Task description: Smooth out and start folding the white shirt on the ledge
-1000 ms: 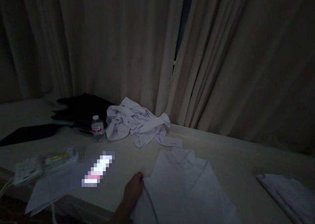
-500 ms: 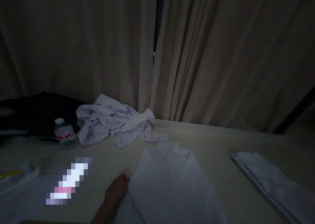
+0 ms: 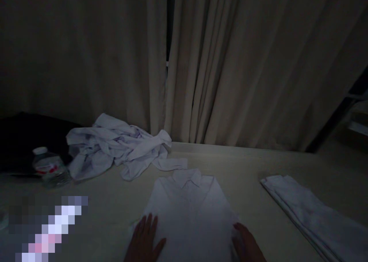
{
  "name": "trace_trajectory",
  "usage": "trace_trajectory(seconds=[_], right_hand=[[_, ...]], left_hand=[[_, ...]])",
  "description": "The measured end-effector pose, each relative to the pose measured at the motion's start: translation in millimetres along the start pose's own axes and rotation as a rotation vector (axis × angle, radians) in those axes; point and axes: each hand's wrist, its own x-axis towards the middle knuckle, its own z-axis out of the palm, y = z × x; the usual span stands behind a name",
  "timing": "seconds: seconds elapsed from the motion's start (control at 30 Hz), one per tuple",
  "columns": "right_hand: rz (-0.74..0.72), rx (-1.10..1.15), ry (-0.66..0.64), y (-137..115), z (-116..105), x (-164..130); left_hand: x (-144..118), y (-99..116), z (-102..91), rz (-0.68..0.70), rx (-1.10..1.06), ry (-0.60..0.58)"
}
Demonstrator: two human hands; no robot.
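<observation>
A white collared shirt (image 3: 189, 208) lies flat on the pale table (image 3: 258, 166), collar away from me. My left hand (image 3: 145, 241) rests flat with fingers spread on the shirt's left lower edge. My right hand (image 3: 247, 244) lies on the shirt's right lower edge, fingers curled over the fabric. The room is dim.
A crumpled white garment (image 3: 115, 147) lies behind the shirt to the left. A small water bottle (image 3: 47, 168) stands at far left by dark clothing (image 3: 23, 135). Folded white cloth (image 3: 310, 216) sits at right. Beige curtains (image 3: 230, 62) hang behind the table.
The view has swung right. My left hand moved from the shirt's left side onto its lower edge and flattened. My right hand has come into view on the right edge.
</observation>
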Motion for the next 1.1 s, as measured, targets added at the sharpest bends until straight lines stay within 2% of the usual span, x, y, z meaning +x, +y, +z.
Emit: trace_trajectory(seconds=[0.13,0.27,0.33,0.43,0.63,0.77,0.87,0.97,1.1], right_hand=[[-0.195,-0.264,0.045,-29.6,24.2,69.0],[-0.25,-0.374,-0.05,-33.2,49.1,100.0],[-0.228,-0.388,-0.063,-25.9,61.1,102.6],[-0.205,-0.403,-0.013,-13.6,70.7,98.9],[-0.157,-0.425,0.053,1.3,64.2,95.0],[-0.156,-0.424,0.049,-1.1,60.6,97.6],[-0.152,-0.398,0.042,-7.4,56.0,94.8],[-0.167,-0.329,0.097,-2.1,46.1,73.5],[-0.152,-0.155,0.183,32.1,24.5,6.6]], left_hand=[[13.2,0.1,-2.2,-0.011,0.022,0.024],[29.8,4.4,-4.7,-0.099,0.057,0.034],[33.3,3.9,-0.4,-0.1,0.064,0.033],[36.4,2.9,7.2,-0.07,0.063,0.042],[51.6,7.4,13.9,0.036,0.037,0.048],[63.9,12.7,9.4,0.061,0.044,0.04],[65.7,20.3,-3.1,0.046,0.057,0.044],[38.3,17.4,-16.7,-0.008,0.065,0.089],[-51.7,-11.5,-20.7,-0.176,-0.048,0.099]])
